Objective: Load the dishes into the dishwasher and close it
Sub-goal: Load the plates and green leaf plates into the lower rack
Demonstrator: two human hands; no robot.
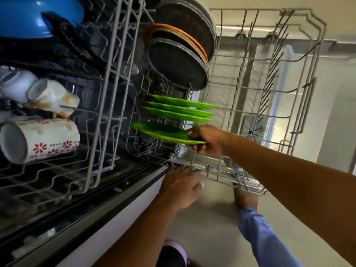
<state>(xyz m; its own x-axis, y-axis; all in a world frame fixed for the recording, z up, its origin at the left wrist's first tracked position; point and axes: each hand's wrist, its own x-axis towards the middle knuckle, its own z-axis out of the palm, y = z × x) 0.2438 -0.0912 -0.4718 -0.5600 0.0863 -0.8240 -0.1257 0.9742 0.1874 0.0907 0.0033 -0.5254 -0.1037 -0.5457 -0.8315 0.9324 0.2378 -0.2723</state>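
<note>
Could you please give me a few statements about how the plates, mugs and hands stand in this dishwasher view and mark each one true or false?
1. The right hand grips a green plate. True.
2. Three green plates already stand in the lower rack. True.
3. The left hand holds a mug. False: it holds nothing and rests at the rack's near edge.
4. The flowered mug sits in the lower rack. False: it lies in the upper rack.
5. The blue pan is in the upper rack. True.
</note>
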